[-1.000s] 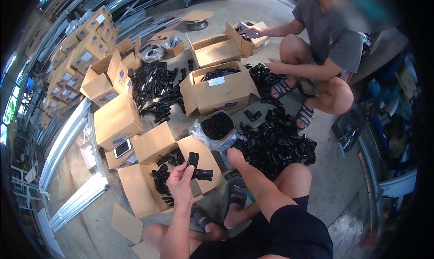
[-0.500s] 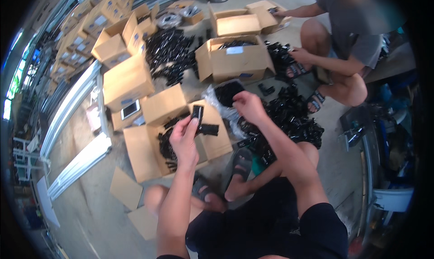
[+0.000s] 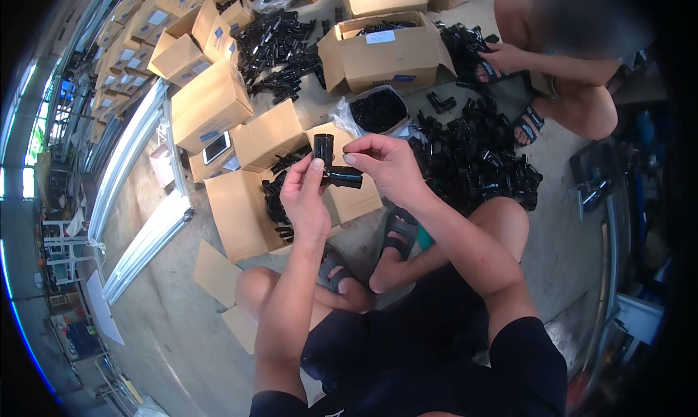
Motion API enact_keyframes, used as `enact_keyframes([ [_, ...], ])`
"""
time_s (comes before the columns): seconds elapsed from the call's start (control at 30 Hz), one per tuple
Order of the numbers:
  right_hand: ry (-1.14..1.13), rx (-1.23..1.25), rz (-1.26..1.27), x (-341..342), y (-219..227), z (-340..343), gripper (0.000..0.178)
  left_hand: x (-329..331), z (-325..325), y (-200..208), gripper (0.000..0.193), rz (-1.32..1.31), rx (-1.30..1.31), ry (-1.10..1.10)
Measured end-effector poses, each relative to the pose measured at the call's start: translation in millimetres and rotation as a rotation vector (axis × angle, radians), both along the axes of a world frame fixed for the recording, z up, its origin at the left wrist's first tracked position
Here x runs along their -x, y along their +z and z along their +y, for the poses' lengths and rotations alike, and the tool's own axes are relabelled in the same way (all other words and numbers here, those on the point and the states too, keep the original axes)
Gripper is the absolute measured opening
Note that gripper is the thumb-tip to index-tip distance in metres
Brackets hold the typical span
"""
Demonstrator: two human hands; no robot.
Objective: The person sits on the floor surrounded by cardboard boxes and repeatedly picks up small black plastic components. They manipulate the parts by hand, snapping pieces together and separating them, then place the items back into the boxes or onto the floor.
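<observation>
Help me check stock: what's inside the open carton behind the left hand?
Black fittings lie in the carton. The left hand and its held fitting cover part; anything beneath those fittings is hidden.

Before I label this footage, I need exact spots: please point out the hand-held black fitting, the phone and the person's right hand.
Black fitting [image 3: 342,176]: head view, on its arm extending rightward.
Phone [image 3: 216,147]: head view, mid-screen.
Right hand [image 3: 390,165]: head view, back of the hand.

Short black sleeves [image 3: 528,355], dark shorts [image 3: 451,301]; grey strapped sandals [image 3: 401,226], bare hands [image 3: 304,191]
</observation>
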State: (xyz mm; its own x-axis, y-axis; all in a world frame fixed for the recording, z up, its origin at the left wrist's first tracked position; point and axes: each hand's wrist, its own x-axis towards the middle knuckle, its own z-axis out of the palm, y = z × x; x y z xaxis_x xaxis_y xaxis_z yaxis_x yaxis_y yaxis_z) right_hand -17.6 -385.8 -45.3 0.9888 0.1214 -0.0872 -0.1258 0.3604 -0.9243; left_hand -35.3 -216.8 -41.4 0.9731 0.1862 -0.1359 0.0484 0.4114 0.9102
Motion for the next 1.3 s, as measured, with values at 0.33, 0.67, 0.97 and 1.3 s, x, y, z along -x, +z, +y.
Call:
enact_keyframes([
  [0.33, -0.074, -0.193, 0.241, 2.5, -6.0, -9.2, 0.01, -3.4, -29.9, -8.0, 0.024, -0.123, -0.237, 0.001],
  [0.67, -0.175, -0.22, 0.268, 16.0, 2.9, 0.2, 0.01, 0.7, -36.5, -3.8, 0.022, -0.157, -0.289, 0.01],
  [0.97, -0.164, -0.195, 0.251, 26.4, 7.5, -1.0, 0.012, 5.4, -31.4, 0.9, 0.025, -0.194, -0.366, -0.029],
  [1.3, -0.177, -0.078, 0.134, 28.7, -5.1, 2.9, 0.011, 10.7, -33.5, 5.8, 0.028, -0.227, -0.394, -0.027],
])
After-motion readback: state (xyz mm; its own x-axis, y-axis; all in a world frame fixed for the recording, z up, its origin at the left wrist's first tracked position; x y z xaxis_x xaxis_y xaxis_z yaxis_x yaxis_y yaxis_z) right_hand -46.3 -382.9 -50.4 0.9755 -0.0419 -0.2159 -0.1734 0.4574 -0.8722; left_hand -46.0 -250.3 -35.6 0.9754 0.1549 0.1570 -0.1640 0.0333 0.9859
